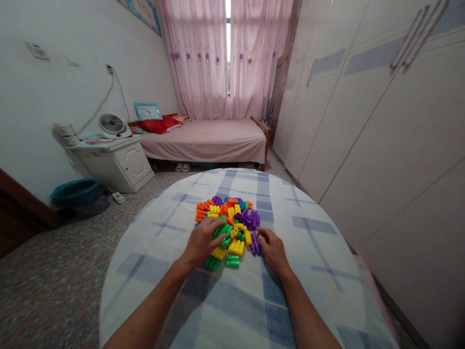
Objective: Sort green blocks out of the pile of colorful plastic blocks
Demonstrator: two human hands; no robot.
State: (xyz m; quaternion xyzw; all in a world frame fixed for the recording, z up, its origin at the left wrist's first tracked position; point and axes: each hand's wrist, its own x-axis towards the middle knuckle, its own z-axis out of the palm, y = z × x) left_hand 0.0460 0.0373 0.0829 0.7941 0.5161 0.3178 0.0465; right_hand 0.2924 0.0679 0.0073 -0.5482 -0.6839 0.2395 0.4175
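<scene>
A heap of plastic tube-shaped building blocks in several colours lies on the cloth-covered round table (232,305). My left hand (204,241) rests on the heap's left side, thumb and fingers round green blocks (224,231). To the right, my right hand (272,248) is loosely curled, with a gap between thumb and forefinger, beside an upright-lying purple block (255,245). More purple blocks (250,219) are just above it. Yellow blocks (236,247) sit between my hands, and a separate green block (232,261) lies nearest me. Orange blocks (201,212) are at the far left.
Beyond the table stands a bed (210,140) with a pink cover. At the left are a white cabinet (127,165) bearing a fan (112,124), and a teal basin (77,192) on the floor. A tall wardrobe (381,145) runs along the right.
</scene>
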